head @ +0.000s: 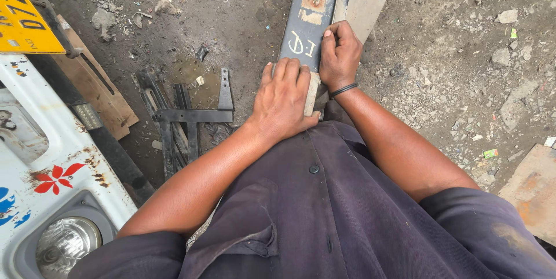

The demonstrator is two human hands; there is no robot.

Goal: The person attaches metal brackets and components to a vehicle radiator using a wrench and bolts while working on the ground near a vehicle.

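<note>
Both hands grip a long dark steel bar over oily, littered ground.

The steel bar [310, 13] is a flat, dark-painted length of metal running from the person's waist toward the far edge of the scene — rust patches and a bolt show near its far end, white chalk marks sit nearer, and a paler strip lies along its right side. The left hand [282, 102] lies over the near end, fingers curled across the top face and thumb tucked under the edge, grasping it. The right hand [340, 53], with a black band at the wrist, is clenched round the bar's right edge just beyond. A black metal bracket frame [188, 114] lies on the ground to the left, beside a white vehicle front [40, 157].
</note>
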